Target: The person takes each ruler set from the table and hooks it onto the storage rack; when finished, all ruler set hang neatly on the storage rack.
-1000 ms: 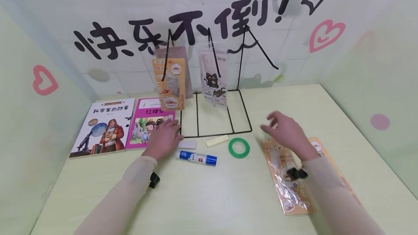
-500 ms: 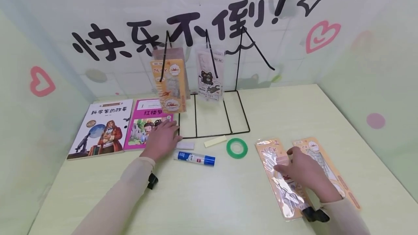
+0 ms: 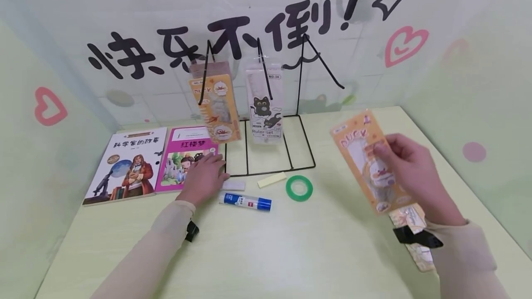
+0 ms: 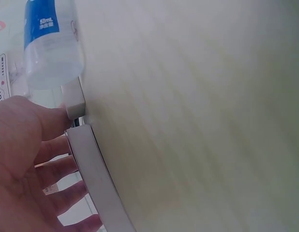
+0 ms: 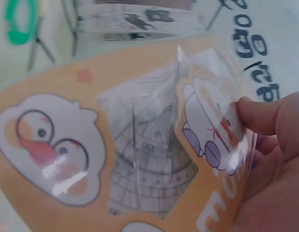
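My right hand point(image 3: 415, 170) pinches an orange "DUCK" ruler set packet point(image 3: 357, 151) by its right edge, thumb on its front, and holds it tilted above the table. In the right wrist view, clear rulers show through the wrapper of this ruler set packet point(image 5: 149, 154). A second orange packet point(image 3: 409, 220) lies on the table, partly hidden under my right wrist. My left hand point(image 3: 203, 176) rests with spread fingers on the pink-covered book point(image 3: 168, 179), near the black wire rack point(image 3: 248, 151). In the left wrist view its thumb is close to a white block point(image 4: 74, 99).
On the rack's hooks hang orange duck packets point(image 3: 220, 119) and cat ruler set packets point(image 3: 266, 110); the right hook point(image 3: 326, 61) is bare. A glue stick point(image 3: 245, 201), a yellowish block point(image 3: 272, 179) and green tape point(image 3: 299, 188) lie in front. Another book point(image 3: 129, 165) lies left.
My right hand has come down to the nearer duck packet, taken hold of it and raised it off the table. My left hand stays on the pink book.
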A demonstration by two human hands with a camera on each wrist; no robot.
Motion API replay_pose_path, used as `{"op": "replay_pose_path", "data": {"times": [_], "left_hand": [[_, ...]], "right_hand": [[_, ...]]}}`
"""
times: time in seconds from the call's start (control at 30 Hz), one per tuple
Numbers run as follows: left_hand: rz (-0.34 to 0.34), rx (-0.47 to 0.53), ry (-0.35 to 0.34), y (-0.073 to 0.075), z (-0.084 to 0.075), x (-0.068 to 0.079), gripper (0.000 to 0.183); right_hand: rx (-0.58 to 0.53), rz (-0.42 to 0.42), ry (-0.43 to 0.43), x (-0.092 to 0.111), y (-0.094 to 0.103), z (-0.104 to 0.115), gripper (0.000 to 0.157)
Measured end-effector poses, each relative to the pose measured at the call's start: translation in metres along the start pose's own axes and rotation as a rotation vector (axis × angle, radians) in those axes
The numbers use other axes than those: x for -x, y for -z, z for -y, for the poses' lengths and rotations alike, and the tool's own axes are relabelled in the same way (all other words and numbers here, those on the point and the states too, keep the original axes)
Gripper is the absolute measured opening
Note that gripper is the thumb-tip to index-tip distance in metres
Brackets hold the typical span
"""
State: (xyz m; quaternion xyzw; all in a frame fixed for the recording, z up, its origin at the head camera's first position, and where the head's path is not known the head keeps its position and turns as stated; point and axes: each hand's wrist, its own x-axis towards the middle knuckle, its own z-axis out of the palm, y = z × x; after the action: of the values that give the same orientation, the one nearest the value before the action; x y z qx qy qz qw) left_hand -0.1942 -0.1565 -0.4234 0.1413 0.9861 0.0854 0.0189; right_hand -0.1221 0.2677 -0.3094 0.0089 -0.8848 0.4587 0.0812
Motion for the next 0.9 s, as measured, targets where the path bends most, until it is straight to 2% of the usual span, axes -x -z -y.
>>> {"op": "replay_pose_path", "data": {"times": [0.07,0.23,0.47,0.57,0.67,0.9], "left_hand": [[-0.001,0.002,0.002,0.0,0.001,0.0,0.049],[-0.001,0.003,0.005,0.0,0.001,0.001,0.049],[0.005,0.006,-0.002,0.0,0.0,0.0,0.049],[0.004,0.0,-0.003,0.0,0.0,0.0,0.049],[0.001,-0.003,-0.004,0.0,0.0,-0.001,0.049],[0.001,0.007,0.01,0.0,-0.001,-0.001,0.049]], "right_hand": [[-0.022,-0.039,0.03,-0.01,0.006,0.015,0.028],[-0.025,-0.053,0.069,-0.026,0.014,0.033,0.028],[-0.091,-0.033,0.076,-0.032,0.015,0.03,0.028],[-0.108,-0.019,0.048,-0.038,0.013,0.028,0.03],[-0.159,-0.017,0.02,-0.055,0.003,0.028,0.034],[-0.434,-0.014,-0.039,-0.12,-0.042,0.025,0.029]]}}
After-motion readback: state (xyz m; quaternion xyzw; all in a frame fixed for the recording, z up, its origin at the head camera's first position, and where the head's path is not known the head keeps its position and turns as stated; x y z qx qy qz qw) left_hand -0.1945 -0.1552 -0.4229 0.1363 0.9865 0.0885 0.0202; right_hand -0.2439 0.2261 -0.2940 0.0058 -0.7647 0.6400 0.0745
